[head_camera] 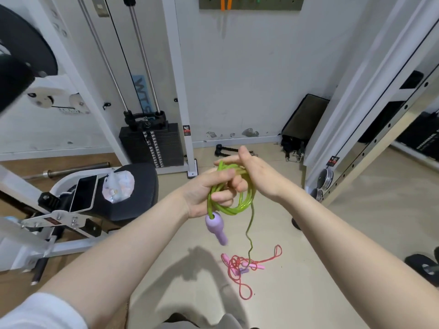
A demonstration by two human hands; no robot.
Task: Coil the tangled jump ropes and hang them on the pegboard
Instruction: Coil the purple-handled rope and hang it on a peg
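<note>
My left hand grips several loops of a green jump rope at chest height. Its purple handle dangles just below that hand. My right hand is at the top of the coil, fingers bent over the green loops. One green strand trails down to the floor, where the rope's other purple handle lies in a tangled red jump rope with pink handles. The pegboard hangs high on the back wall, with orange and green items on it.
A weight stack machine stands at the back left. A black padded seat carries a phone and a plastic bag. A white rack upright rises on the right; a black bag leans in the corner.
</note>
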